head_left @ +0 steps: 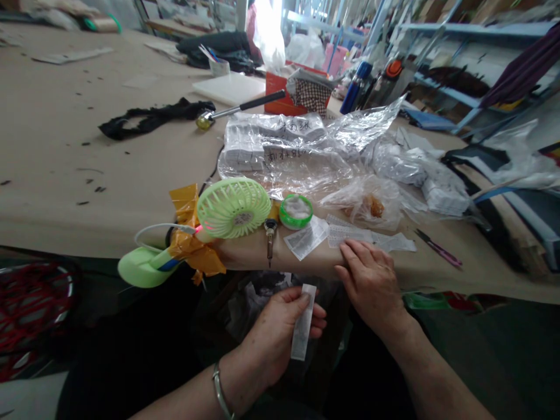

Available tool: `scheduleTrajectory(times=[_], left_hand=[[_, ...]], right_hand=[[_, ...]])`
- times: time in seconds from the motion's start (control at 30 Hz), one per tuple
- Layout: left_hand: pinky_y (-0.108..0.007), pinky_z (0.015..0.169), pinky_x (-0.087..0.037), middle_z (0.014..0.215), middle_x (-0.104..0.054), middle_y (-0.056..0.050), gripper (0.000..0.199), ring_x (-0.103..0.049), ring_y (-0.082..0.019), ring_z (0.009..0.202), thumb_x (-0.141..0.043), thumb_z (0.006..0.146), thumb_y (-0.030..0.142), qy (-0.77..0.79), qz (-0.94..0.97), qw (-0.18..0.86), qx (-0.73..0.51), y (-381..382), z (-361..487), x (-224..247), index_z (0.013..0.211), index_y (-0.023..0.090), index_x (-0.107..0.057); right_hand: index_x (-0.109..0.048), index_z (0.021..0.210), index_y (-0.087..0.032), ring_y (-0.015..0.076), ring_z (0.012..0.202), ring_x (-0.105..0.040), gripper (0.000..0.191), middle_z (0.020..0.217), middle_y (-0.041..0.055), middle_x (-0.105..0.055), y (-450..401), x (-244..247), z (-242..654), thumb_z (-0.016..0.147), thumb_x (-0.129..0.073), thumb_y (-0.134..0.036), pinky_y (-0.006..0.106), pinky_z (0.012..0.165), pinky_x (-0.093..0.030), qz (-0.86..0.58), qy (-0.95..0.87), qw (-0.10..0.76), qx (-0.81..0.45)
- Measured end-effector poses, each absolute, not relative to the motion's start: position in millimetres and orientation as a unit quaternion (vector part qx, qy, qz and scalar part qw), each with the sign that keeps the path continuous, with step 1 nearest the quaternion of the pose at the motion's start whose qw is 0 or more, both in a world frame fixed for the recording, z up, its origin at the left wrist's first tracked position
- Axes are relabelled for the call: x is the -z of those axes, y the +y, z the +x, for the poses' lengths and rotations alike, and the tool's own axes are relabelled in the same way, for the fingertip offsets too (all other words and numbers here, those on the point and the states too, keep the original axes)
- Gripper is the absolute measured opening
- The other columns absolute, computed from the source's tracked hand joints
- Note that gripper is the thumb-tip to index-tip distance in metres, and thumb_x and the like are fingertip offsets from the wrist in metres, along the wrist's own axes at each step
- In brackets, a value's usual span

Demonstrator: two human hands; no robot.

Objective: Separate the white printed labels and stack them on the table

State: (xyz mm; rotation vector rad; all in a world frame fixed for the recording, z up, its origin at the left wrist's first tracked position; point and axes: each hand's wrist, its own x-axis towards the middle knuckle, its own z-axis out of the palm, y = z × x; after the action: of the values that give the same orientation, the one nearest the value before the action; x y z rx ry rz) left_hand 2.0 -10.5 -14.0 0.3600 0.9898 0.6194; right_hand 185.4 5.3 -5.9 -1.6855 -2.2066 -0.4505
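Note:
My left hand pinches a narrow white label strip between thumb and fingers, below the table's front edge. On that edge rests my right hand, palm down, its fingers stretched onto printed white label strips. Another printed strip lies left of those fingers. Close by stands a round green tub with white stuff inside. A soldering iron points down over the table edge, beside a light green fan fixed with brown tape.
Pink-handled scissors lie right of my right hand. Behind the strips are clear plastic bags with stacked white labels. A hammer-like tool, black cloth and bottles sit farther back. A red basket stands at lower left.

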Motion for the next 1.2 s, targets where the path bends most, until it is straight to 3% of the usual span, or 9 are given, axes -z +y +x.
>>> scheduleTrajectory(times=[0.2,0.4,0.6,0.87,0.97,1.07,1.2], left_hand=[[-0.023,0.056,-0.050,0.072,-0.068,-0.007,0.013,-0.064,-0.013,0.058,-0.057,0.086,0.021,0.464,0.167,0.824,-0.280,-9.4,2.4,12.9,0.091,0.010,-0.063],[-0.026,0.059,-0.052,0.077,-0.069,-0.010,0.014,-0.064,-0.014,0.060,-0.054,0.086,0.017,0.431,0.126,0.850,-0.276,-4.4,2.2,3.4,0.091,0.009,-0.065],[-0.019,0.054,-0.044,0.067,-0.063,-0.005,0.007,-0.059,-0.010,0.057,-0.059,0.077,0.007,0.387,0.077,0.855,-0.336,-4.6,2.3,4.2,0.074,0.008,-0.066],[-0.020,0.060,-0.044,0.074,-0.066,-0.005,0.011,-0.060,-0.010,0.065,-0.072,0.073,0.019,0.368,0.089,0.859,-0.346,-8.3,1.8,8.7,0.073,0.009,-0.068],[-0.018,0.059,-0.046,0.075,-0.068,-0.005,0.004,-0.061,-0.010,0.063,-0.068,0.074,0.012,0.384,0.098,0.850,-0.347,-7.8,2.4,6.8,0.075,0.008,-0.067],[-0.022,0.059,-0.050,0.072,-0.069,-0.007,0.007,-0.062,-0.011,0.058,-0.060,0.082,0.013,0.425,0.112,0.840,-0.319,-5.9,0.5,3.7,0.083,0.010,-0.065],[-0.027,0.064,-0.055,0.077,-0.071,-0.010,0.008,-0.067,-0.015,0.062,-0.060,0.084,0.016,0.487,0.127,0.820,-0.274,-3.9,-2.9,3.7,0.090,0.011,-0.062]], right_hand=[[-0.066,0.094,-0.018,0.0239,0.102,-0.062,0.010,0.102,0.0078,-0.071,2.5,12.5,199.5,0.088,-0.058,-0.016,0.041,0.092,-0.047,-0.538,-0.779,0.291,0.137],[-0.066,0.093,-0.023,0.0233,0.104,-0.062,0.017,0.098,0.0063,-0.070,-13.9,12.1,185.7,0.084,-0.059,-0.010,0.045,0.088,-0.051,-0.465,-0.787,0.404,0.037],[-0.067,0.087,-0.020,0.0201,0.102,-0.064,0.014,0.093,0.0055,-0.072,-42.1,19.3,152.2,0.085,-0.059,-0.010,0.041,0.090,-0.052,-0.361,-0.856,0.368,-0.046],[-0.068,0.085,-0.021,0.0186,0.101,-0.065,0.015,0.091,0.0035,-0.073,-46.0,24.6,145.7,0.086,-0.057,-0.010,0.039,0.092,-0.051,-0.360,-0.863,0.349,-0.054],[-0.066,0.096,-0.019,0.0189,0.102,-0.064,0.017,0.095,0.0047,-0.073,-46.6,19.4,148.5,0.085,-0.057,-0.010,0.039,0.093,-0.051,-0.355,-0.867,0.346,-0.054],[-0.058,0.117,-0.018,0.0221,0.109,-0.060,0.032,0.104,0.0082,-0.070,-40.5,14.4,169.7,0.086,-0.057,-0.011,0.042,0.094,-0.051,-0.406,-0.846,0.344,-0.022],[-0.043,0.135,-0.014,0.0323,0.123,-0.048,0.052,0.124,0.0183,-0.058,-24.9,14.9,219.7,0.089,-0.057,-0.032,0.055,0.099,-0.044,-0.591,-0.742,0.290,0.130]])
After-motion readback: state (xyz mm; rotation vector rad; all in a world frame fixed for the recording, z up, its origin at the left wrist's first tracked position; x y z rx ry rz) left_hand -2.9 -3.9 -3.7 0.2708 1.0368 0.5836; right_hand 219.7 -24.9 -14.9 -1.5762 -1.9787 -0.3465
